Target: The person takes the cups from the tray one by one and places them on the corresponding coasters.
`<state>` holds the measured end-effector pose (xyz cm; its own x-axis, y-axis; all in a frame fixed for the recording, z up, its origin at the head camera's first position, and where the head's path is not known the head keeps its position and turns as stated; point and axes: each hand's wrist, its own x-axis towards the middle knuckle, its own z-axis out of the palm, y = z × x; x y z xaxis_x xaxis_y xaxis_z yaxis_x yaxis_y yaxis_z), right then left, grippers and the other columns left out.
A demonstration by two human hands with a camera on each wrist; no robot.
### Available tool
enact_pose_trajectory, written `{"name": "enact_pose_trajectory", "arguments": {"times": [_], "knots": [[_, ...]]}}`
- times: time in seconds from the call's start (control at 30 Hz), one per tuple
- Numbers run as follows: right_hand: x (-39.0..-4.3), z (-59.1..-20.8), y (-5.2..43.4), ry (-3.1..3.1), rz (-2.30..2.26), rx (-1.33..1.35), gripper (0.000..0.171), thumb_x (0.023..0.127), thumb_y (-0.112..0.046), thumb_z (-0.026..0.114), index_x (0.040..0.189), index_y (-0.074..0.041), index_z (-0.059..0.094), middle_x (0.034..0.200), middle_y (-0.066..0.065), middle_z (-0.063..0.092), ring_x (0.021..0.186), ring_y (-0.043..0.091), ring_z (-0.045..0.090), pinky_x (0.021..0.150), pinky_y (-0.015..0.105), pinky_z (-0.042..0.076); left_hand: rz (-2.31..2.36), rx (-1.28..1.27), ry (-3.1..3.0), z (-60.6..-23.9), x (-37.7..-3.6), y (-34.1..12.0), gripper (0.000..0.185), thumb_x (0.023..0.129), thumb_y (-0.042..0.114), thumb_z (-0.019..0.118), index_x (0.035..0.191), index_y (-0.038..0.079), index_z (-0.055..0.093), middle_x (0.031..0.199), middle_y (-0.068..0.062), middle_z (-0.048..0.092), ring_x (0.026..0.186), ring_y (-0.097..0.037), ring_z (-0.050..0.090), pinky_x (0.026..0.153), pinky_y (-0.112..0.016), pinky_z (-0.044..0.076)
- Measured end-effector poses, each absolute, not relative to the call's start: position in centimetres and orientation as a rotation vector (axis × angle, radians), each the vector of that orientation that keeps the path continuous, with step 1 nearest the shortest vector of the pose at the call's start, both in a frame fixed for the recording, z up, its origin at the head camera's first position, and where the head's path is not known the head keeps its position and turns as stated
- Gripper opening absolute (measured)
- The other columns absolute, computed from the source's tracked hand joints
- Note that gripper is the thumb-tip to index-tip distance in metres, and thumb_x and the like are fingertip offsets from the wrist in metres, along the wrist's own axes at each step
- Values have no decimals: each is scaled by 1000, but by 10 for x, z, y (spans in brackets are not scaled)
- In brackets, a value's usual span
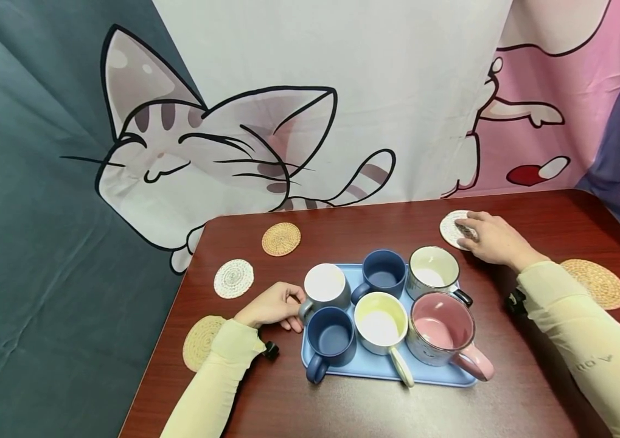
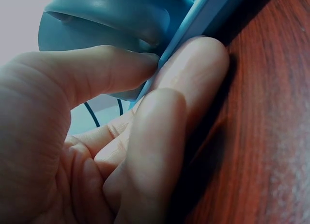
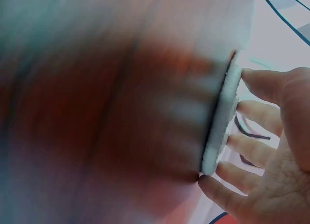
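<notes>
Blue tray (image 1: pixel 441 377): judged stiff, weighty under six mugs (image 1: pixel 443 328), likely breakable; best lifted level by both ends. Left hand (image 1: pixel 277 306): pinching tray's left rim. Right hand (image 1: pixel 494 242): fingers spread, tips on white coaster (image 1: pixel 449 229), beyond tray's far-right corner; probably light, edge-grippable.
</notes>
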<state>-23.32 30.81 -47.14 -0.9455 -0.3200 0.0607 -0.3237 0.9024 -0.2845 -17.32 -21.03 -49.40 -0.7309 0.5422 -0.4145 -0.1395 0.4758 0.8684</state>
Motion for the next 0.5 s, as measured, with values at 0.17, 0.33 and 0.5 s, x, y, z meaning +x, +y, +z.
{"name": "enact_pose_trajectory", "arguments": {"times": [0.17, 0.33, 0.5], "knots": [[-236, -469, 297, -3070, 466, 549, 55, 95, -22, 71, 141, 4, 56, 145, 40, 48, 126, 65, 49, 109, 72, 36, 1291, 336, 2043, -494, -173, -211, 7, 96, 2, 56, 99, 1, 62, 69, -13, 75, 58, -13, 73, 51, -23, 55], [-238, -468, 287, -3066, 486, 616, 56, 93, -21, 73, 141, 3, 57, 146, 39, 48, 127, 64, 49, 109, 72, 37, 1282, 336, 2040, -494, -174, -210, 7, 97, 3, 56, 99, 2, 62, 69, -11, 75, 58, -13, 73, 52, -23, 55], [-239, -466, 278, -3073, 495, 676, 56, 93, -20, 73, 142, 3, 57, 148, 38, 48, 130, 63, 48, 111, 71, 36, 1281, 338, 2043, -492, -174, -210, 7, 97, 3, 56, 98, 3, 62, 69, -10, 75, 58, -14, 74, 52, -24, 56]]}}
